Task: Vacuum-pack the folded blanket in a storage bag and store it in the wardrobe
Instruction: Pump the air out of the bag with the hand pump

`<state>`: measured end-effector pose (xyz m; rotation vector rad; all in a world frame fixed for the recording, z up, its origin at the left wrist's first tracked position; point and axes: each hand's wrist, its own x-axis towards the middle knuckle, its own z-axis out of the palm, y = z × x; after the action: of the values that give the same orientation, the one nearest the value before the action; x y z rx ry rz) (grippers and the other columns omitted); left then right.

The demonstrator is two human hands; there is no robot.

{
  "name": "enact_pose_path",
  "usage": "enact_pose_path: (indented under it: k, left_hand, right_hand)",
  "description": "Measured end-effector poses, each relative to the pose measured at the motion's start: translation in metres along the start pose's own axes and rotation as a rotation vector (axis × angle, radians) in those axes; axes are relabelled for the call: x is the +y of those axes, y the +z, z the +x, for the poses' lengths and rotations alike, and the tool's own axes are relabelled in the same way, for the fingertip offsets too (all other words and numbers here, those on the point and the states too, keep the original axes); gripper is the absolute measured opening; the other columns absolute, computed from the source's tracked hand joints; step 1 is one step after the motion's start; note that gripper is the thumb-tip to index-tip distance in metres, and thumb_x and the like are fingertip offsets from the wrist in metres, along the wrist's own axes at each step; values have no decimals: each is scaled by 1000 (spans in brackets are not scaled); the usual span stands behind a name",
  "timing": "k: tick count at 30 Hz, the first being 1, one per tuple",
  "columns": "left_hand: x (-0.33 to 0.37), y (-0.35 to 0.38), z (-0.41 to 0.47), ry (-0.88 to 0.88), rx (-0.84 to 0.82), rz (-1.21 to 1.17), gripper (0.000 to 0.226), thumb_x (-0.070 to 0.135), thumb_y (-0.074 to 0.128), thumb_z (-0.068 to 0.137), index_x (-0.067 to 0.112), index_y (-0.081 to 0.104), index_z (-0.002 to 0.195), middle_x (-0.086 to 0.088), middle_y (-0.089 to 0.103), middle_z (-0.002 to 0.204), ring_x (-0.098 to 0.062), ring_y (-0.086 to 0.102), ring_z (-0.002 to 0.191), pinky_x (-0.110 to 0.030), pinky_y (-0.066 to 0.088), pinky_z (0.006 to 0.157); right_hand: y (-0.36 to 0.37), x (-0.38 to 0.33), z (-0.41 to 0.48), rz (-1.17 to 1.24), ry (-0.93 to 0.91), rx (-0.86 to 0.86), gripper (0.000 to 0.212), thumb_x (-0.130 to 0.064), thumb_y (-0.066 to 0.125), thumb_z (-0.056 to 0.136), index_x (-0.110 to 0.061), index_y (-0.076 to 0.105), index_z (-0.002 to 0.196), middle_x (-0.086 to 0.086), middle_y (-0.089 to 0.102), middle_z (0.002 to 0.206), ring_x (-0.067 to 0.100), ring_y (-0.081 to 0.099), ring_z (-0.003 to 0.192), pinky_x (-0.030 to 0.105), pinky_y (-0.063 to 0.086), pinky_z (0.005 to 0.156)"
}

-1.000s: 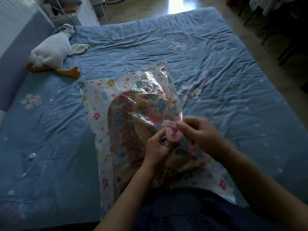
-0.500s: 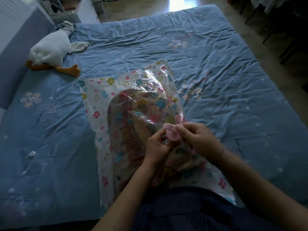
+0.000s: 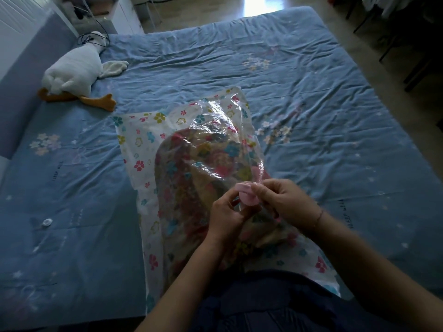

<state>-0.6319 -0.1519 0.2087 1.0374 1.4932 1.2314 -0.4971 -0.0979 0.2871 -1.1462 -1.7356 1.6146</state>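
Pinching pink valve [image 3: 248,197], left hand [image 3: 225,218] and right hand [image 3: 286,202], storage bag [image 3: 141,142] stretching lengthwise away, blanket [image 3: 184,183] inside

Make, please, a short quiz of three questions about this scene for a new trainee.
1. True or false: the blanket is already inside the storage bag.
2. What do the left hand and right hand pinch? A zipper slider; B pink valve; C vacuum hose.
3. Fill in: the plush goose lies at the far ____ corner of the bed.
Key: 1 true; 2 B; 3 left.
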Motion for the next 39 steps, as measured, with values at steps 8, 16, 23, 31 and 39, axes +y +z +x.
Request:
enact_pose_path:
  k: [8,16,23,31,39]
  left_hand:
    - [3,3,1,1,1,1,49,11,84,73,14,67,119,1,73,109,-13,68,103,-29,54,90]
    - [1,2,1,4,-1,24,44,12,84,74,23,69,113,3,74,107,-14,69,104,-39,56,91]
    - [1,4,0,14,3,16,49,11,84,73,14,68,119,1,74,109,-13,68,103,-28,55,90]
    - [0,0,-2,7,6,39,43,14,82,77,19,68,117,1,74,108,-14,69,104,-41,56,92]
    - [1,3,-5,-6,15,-6,42,10,80,78,16,68,118,0,74,109,-15,69,104,-42,56,92]
  right_hand:
    - [-22,-68,-17,308,-322,-118,53,-31,49,89,18,48,71,-5,40,47,12,35,40,18,32,39]
    - [-11,-11,-5,-168,-89,12,40,-28,57,91,5,61,68,0,49,53,2,41,45,23,34,49]
    - [-19,-56,-16,185,-317,10,47,-24,50,89,20,52,73,-4,41,46,7,36,41,14,30,41]
    - [-7,-13,-8,-216,-143,38,50,-45,59,86,1,63,68,9,59,56,22,50,49,34,40,49]
    - [-6,-17,-8,-164,-230,65,47,-43,54,88,0,63,70,0,57,56,12,50,50,29,41,50]
